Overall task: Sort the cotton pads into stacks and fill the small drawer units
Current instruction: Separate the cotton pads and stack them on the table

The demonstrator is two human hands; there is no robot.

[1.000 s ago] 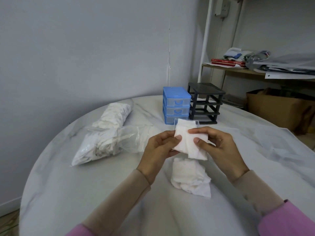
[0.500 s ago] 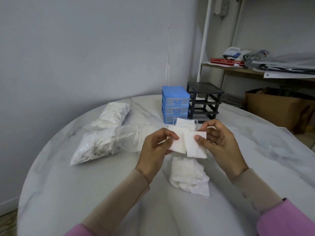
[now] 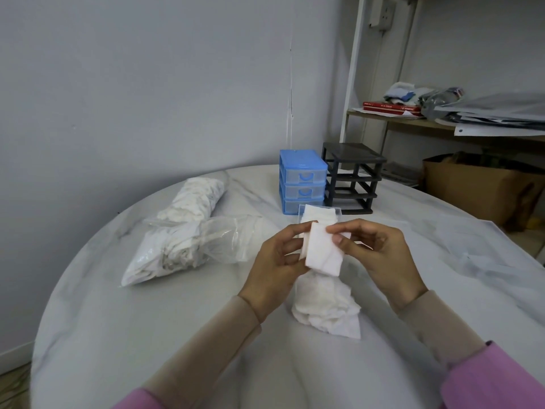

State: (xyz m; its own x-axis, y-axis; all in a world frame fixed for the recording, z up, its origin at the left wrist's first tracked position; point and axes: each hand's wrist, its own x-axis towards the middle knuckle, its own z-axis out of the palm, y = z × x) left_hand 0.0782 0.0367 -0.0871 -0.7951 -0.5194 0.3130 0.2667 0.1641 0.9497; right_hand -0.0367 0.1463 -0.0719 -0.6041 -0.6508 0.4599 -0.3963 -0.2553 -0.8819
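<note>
The cotton pads (image 3: 323, 251) are up in the air over the tabletop (image 3: 147, 335), w/ both hands pinching them: left hand (image 3: 277, 261) on the left edge, right hand (image 3: 374, 255) on top. They look soft, light & floppy, so hold flat by the edges. Loose pile of pads (image 3: 327, 308) sits below, clear drawer (image 3: 320, 215) w/ pads behind. Blue drawer unit (image 3: 302, 181) & black frame (image 3: 352, 178) are farther back; bags of pads (image 3: 177, 240) to the left. Grey wall, shelf (image 3: 442, 125) on the right.

The cotton pads (image 3: 323, 252) are plain white, and the table (image 3: 147, 335) is white marble with faint grey veins. One drawer unit (image 3: 303, 181) is bright blue with clear fronts, the other frame (image 3: 351, 178) black; the sleeve cuffs (image 3: 495, 382) are pink over beige.
</note>
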